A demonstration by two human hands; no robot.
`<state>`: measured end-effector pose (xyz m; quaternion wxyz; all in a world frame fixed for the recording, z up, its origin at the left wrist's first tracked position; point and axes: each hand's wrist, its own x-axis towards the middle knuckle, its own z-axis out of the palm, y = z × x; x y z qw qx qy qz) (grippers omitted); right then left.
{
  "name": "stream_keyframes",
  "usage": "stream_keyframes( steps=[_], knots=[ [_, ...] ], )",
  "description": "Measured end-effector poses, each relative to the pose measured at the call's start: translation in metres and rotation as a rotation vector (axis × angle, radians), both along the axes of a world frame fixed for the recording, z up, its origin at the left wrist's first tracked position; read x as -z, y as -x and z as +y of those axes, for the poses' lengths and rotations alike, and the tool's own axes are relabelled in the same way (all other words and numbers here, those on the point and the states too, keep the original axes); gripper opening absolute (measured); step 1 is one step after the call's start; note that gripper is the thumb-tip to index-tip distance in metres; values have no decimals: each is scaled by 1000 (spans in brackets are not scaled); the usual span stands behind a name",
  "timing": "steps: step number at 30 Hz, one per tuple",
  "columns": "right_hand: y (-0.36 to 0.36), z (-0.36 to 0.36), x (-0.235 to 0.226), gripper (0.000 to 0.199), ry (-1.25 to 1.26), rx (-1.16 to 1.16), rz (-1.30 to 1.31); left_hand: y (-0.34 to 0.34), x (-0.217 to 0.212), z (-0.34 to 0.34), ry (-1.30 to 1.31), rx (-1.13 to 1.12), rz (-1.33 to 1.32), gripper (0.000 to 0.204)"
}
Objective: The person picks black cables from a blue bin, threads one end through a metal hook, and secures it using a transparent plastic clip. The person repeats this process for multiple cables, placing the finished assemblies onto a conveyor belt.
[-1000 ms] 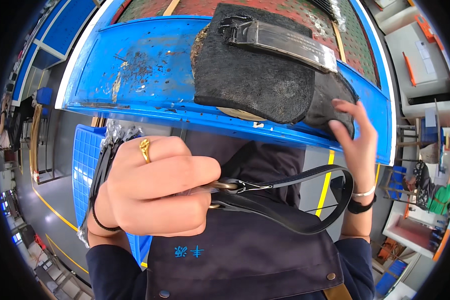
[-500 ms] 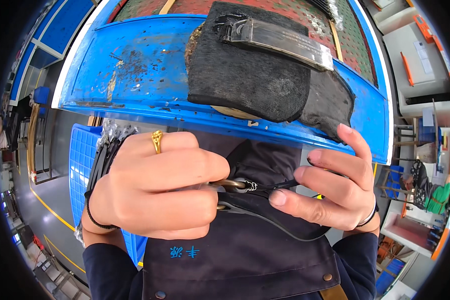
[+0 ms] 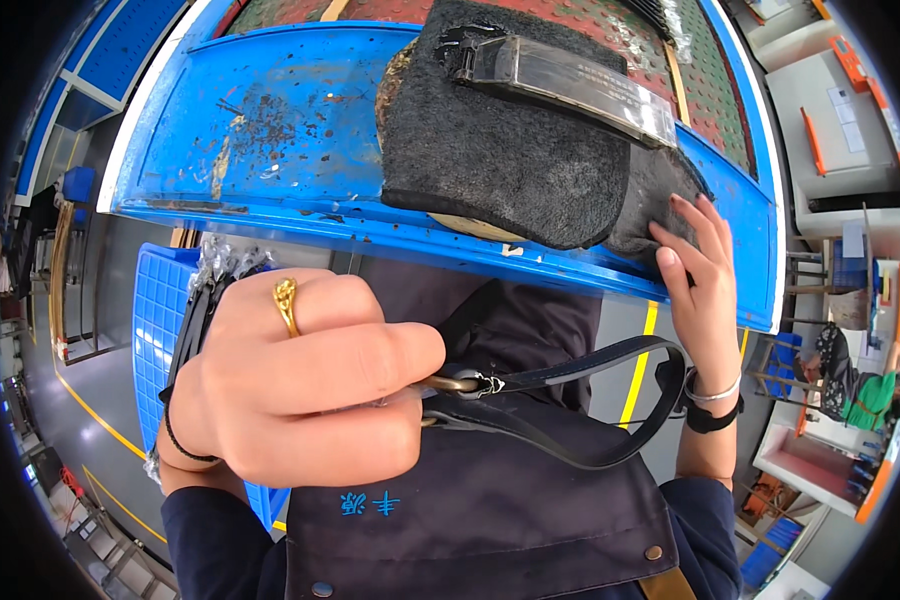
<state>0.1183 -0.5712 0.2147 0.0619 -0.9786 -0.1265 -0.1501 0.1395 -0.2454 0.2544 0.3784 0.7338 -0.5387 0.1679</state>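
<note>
My left hand [image 3: 310, 385] is closed in a fist, a gold ring on one finger, in front of my dark apron [image 3: 490, 530]. It grips the metal end of a thin black strap [image 3: 610, 360], which loops out to the right; a bit of brass-coloured metal [image 3: 448, 383] shows beside the fingers, the rest hidden in the fist. White thread ends stick out where strap and metal meet. My right hand [image 3: 700, 260] is off the strap, its fingers outstretched on a grey cloth [image 3: 650, 195] at the bench's near edge.
Ahead is a blue bench [image 3: 270, 130] with dark stains. On it lies a thick black fabric pad [image 3: 510, 150] with a clear plastic case [image 3: 570, 85] on top. A blue plastic crate [image 3: 160, 320] stands at the left, with plastic-wrapped black straps [image 3: 210, 285] beside it.
My right hand has let go of the strap and moved up and away to the grey cloth. The freed strap hangs in an open loop. My left hand keeps its grip, shifted slightly left.
</note>
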Motion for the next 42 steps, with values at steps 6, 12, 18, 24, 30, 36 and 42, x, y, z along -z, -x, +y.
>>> stream_keyframes(
  steps=[6, 12, 18, 24, 30, 36, 42],
  knots=[
    [19, 35, -46, 40, -473, -502, 152, 0, 0, -8, -20, 17, 7, 18],
    [22, 55, -52, 44, -359, -718, 186, 2, -6, -12, -42, 36, 41, 19],
    [26, 58, -51, 44, -327, -710, 144, 1, -4, -11, -15, 61, 41, 20],
    [26, 58, -51, 44, -302, -679, 134, 1, -3, -11, -1, 60, 28, 22],
    [19, 48, -48, 47, -317, -594, 14, 1, -6, -7, -29, 74, 46, 26],
    [5, 11, -28, 37, -555, 21, -88, -2, 0, 5, 86, -15, 94, 15],
    [6, 23, -7, 31, 112, 83, 60, 1, 12, 19, 697, -356, 742, 19]
  ],
)
